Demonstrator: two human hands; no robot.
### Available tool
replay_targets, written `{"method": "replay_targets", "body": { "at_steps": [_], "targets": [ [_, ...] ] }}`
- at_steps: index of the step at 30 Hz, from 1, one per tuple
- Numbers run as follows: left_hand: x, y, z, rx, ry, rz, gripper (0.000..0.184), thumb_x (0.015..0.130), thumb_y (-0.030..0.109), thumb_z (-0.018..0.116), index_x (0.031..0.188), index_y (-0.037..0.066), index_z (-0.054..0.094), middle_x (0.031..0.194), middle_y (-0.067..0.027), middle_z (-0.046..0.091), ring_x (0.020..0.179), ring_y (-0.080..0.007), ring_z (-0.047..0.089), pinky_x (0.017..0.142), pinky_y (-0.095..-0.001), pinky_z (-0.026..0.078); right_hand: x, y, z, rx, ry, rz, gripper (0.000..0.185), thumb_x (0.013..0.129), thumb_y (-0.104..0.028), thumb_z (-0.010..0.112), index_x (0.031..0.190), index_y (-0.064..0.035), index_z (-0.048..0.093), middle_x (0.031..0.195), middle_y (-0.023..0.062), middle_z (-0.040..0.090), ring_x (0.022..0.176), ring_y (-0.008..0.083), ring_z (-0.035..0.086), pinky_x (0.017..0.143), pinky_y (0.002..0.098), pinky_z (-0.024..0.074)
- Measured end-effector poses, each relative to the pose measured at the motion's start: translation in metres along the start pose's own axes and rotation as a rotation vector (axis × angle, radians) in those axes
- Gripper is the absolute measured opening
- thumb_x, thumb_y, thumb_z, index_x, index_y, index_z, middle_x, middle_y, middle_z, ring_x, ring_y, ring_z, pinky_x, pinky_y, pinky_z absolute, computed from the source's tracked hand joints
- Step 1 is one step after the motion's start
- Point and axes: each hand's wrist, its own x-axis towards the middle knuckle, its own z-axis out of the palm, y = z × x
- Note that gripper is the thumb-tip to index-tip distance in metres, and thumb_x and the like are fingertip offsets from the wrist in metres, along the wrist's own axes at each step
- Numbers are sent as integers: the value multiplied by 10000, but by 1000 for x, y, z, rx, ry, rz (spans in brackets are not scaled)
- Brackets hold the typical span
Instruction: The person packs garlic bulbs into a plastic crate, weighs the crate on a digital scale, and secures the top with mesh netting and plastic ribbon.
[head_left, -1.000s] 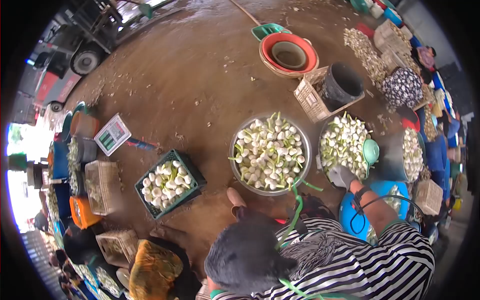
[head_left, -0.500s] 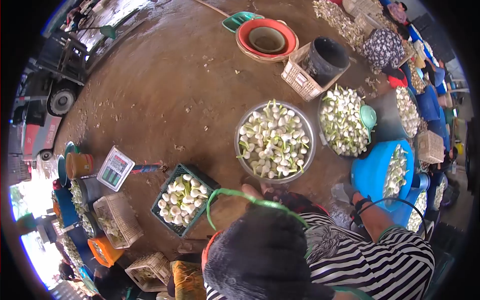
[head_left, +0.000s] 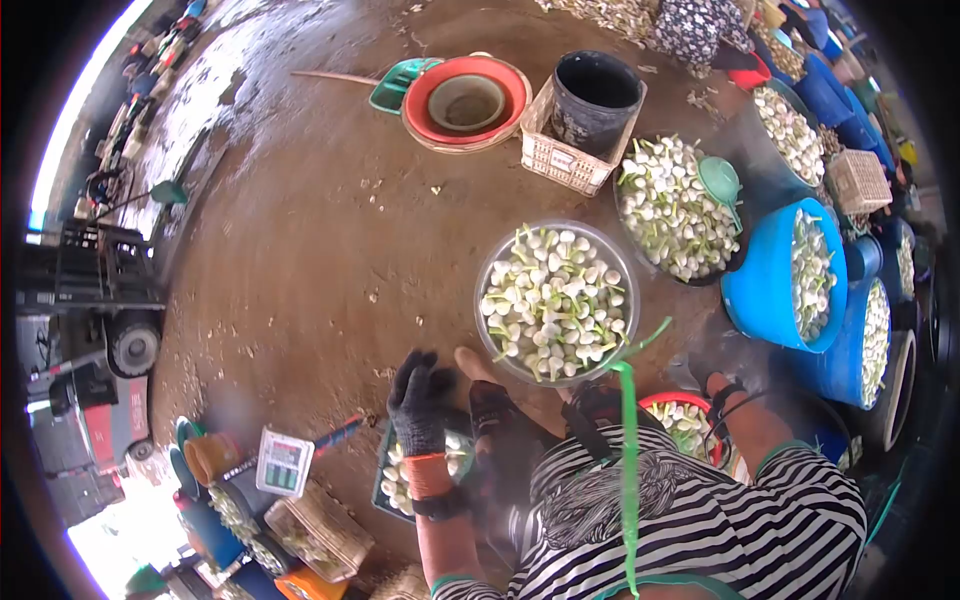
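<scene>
The left hand was nearest the crate; its bulbs lay below the wrist, back from the fingers. The right hand was well apart and blurry. I couldn't tell if either hand gripped anything.

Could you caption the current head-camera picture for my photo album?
A dark-gloved left hand hovers near a crate of white bulbs and a round basin heaped with more.
</scene>
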Motion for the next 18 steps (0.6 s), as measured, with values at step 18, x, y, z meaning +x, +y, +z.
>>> {"method": "replay_targets", "body": {
  "at_steps": [18],
  "targets": [
    [314, 1, -290, 369, -12, -435, 280, 855, 182, 549, 1112, 79, 503, 1048, -145, 578, 823, -312, 605, 652, -442, 494, 153, -309, -192, 309, 176, -60, 160, 827, -228, 535, 816, -84, 603, 761, 131, 599, 705, 292, 600, 649, 370, 489]
  ]
}}
